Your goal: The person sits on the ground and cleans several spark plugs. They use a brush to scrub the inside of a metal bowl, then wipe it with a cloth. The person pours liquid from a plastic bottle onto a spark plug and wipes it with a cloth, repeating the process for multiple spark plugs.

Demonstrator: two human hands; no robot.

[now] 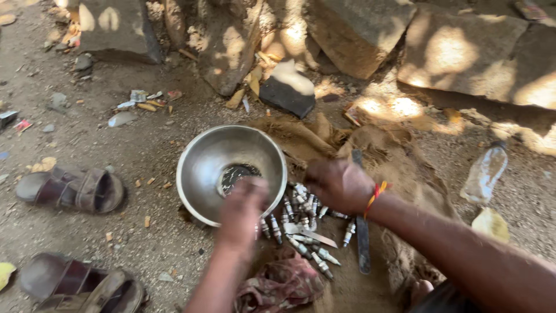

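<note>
While both hands [289, 200] blur, spark plugs [304, 223] seemingly lie beneath them.

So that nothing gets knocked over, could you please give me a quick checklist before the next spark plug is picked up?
1. Steel bowl upright on the ground: ok.
2. Spark plugs piled beside the bowl, within reach: ok.
3. Left hand over the bowl's near rim; grip blurred: cannot tell.
4. Right hand above the pile; contents: cannot tell.
5. Dark flat tool lying apart from both hands: ok.
</note>
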